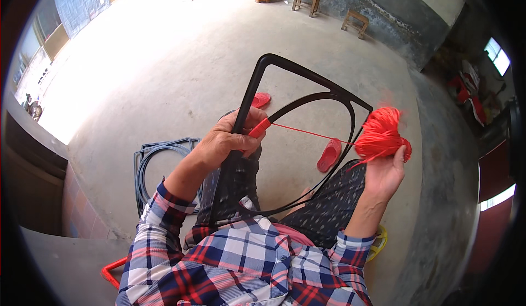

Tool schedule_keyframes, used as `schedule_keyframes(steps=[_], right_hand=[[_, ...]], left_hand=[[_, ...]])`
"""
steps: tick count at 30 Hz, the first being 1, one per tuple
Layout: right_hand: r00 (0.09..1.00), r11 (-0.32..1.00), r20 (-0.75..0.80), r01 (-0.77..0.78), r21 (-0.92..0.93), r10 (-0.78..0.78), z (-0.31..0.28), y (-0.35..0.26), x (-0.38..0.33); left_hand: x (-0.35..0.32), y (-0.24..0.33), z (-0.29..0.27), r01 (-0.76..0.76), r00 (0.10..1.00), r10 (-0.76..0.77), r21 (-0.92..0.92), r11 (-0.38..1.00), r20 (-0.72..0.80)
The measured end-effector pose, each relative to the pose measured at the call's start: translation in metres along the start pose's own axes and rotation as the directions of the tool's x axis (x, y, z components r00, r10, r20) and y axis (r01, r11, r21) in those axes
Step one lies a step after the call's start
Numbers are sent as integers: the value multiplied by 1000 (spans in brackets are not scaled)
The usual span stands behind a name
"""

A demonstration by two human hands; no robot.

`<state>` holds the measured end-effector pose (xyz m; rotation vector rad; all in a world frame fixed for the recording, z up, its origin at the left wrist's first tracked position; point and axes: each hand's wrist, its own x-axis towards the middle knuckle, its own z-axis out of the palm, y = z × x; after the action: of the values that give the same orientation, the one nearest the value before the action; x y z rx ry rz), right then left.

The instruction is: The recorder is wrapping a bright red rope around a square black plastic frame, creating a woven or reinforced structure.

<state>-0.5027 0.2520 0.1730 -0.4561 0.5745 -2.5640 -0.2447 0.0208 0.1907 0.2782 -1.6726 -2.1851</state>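
Note:
A black frame (304, 72), squared outside with a round ring inside it, rests tilted against my lap. My left hand (226, 138) is closed round its left bar where the ring meets it. Red cord is wrapped round the ring there, making a short red band (259, 128) beside my fingers. From this band a single strand runs taut to the right, across the ring's opening. It ends at a thick bundle of red cord (380, 135), which my right hand (385, 173) grips from below near the frame's right side.
Several blue-grey frames (143, 169) lie stacked on the floor at the left. Red shoes (329, 155) show beyond my knees. A red frame corner (112, 271) is at lower left, a yellow round piece (378, 243) at lower right. Wooden stools (306, 2) stand along the far wall.

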Motion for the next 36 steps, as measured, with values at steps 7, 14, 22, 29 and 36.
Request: schedule_keyframes(steps=[7,14,22,29,36], right_hand=[[928,941,219,-253,-224,301,2,18,-12],[897,737,274,-80,-671,347,87,37,-13],[899,924,246,-315,-217,364,28,72,-16],[749,786,276,-616,-46,603,60,75,-19],[921,845,-237,-381,-376,310,-19,84,1]], left_hand=[[3,10,23,-17,999,27,274,962,-31],[16,23,55,-541,841,365,606,583,399],[14,11,40,-447,855,301,308,840,423],[19,13,47,-453,828,262,314,834,496],[7,12,30,-320,943,248,408,855,220]])
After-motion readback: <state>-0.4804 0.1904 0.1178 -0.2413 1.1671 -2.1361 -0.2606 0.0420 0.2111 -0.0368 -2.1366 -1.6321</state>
